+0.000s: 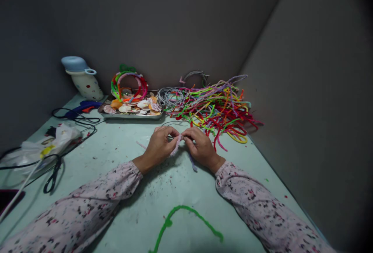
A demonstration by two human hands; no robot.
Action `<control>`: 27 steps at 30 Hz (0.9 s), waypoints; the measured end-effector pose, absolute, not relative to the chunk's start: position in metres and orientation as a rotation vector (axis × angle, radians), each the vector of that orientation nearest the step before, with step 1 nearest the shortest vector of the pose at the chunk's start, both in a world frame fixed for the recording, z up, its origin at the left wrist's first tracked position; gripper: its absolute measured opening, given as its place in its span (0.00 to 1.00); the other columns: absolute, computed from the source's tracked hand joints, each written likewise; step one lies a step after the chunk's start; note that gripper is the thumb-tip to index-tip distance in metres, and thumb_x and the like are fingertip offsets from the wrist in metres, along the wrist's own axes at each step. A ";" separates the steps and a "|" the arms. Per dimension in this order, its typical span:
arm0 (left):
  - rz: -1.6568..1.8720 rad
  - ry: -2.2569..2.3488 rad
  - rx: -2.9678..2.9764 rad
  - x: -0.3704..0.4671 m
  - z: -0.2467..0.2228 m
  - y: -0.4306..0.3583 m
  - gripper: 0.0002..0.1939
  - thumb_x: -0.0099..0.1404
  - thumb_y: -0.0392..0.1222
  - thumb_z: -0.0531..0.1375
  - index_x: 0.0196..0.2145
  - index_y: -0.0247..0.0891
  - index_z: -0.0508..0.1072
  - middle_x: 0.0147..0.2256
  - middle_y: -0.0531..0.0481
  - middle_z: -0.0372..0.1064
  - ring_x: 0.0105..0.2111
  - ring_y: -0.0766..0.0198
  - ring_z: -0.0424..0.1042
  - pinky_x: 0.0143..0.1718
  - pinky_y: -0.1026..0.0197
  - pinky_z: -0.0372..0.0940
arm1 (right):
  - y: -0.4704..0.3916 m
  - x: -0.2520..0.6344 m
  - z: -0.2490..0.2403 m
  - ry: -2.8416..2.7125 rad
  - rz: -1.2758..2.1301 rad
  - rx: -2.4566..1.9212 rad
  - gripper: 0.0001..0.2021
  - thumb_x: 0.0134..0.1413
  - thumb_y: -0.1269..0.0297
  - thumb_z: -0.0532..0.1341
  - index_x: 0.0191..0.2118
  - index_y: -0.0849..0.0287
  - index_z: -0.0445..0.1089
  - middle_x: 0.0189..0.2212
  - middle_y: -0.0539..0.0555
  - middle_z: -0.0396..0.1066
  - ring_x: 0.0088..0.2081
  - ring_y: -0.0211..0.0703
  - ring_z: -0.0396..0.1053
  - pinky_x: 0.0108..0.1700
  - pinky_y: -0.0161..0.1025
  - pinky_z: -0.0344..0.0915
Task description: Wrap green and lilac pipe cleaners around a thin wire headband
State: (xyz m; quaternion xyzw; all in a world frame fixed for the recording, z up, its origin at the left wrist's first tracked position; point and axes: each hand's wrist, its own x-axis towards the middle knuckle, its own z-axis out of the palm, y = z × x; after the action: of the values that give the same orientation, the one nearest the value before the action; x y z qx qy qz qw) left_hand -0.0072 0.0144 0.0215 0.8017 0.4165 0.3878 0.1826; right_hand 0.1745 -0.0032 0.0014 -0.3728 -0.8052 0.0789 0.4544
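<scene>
My left hand [161, 144] and my right hand [201, 146] meet over the middle of the table, fingertips pinched close together. Between them is a pale pink pipe cleaner [175, 148], with a fuzzy end hanging below the left fingers. Both hands are closed on it. A purple pipe cleaner end [192, 163] hangs below my right hand; whether it joins the pink one is hidden by the fingers. Nearer to me, a green pipe cleaner [183, 207] lies bent in an arch on the table.
Behind my hands stands a metal tray [132, 116] of seashells [142, 105], with colourful pipe-cleaner hoops [113, 86] on it. Right of it lie coiled grey wire [171, 97] and a pile of pipe cleaners [224, 105]. A bottle [84, 80], blue glue gun [78, 109], cables and plastic bag [62, 136] are left.
</scene>
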 end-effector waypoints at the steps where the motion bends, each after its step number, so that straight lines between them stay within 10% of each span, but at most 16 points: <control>1: 1.094 1.171 2.263 -0.007 0.022 0.015 0.05 0.63 0.39 0.60 0.29 0.38 0.72 0.29 0.53 0.73 0.33 0.63 0.69 0.44 0.57 0.59 | -0.003 0.175 0.001 -1.991 0.200 -0.921 0.08 0.61 0.73 0.54 0.43 0.56 0.68 0.38 0.56 0.70 0.44 0.45 0.68 0.46 0.43 0.67; 27: 1.075 1.179 2.281 -0.007 0.024 0.013 0.05 0.63 0.38 0.58 0.31 0.38 0.74 0.30 0.52 0.74 0.33 0.62 0.70 0.45 0.55 0.59 | -0.005 0.174 0.003 -1.986 0.221 -0.910 0.08 0.60 0.73 0.55 0.43 0.56 0.68 0.37 0.55 0.70 0.43 0.45 0.68 0.46 0.44 0.67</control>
State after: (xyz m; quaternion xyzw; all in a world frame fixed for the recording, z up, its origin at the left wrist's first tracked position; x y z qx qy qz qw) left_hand -0.0070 0.0126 0.0237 0.8063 0.4168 0.3799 0.1783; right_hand 0.1738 -0.0049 0.0027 -0.3690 -0.8052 0.0894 0.4556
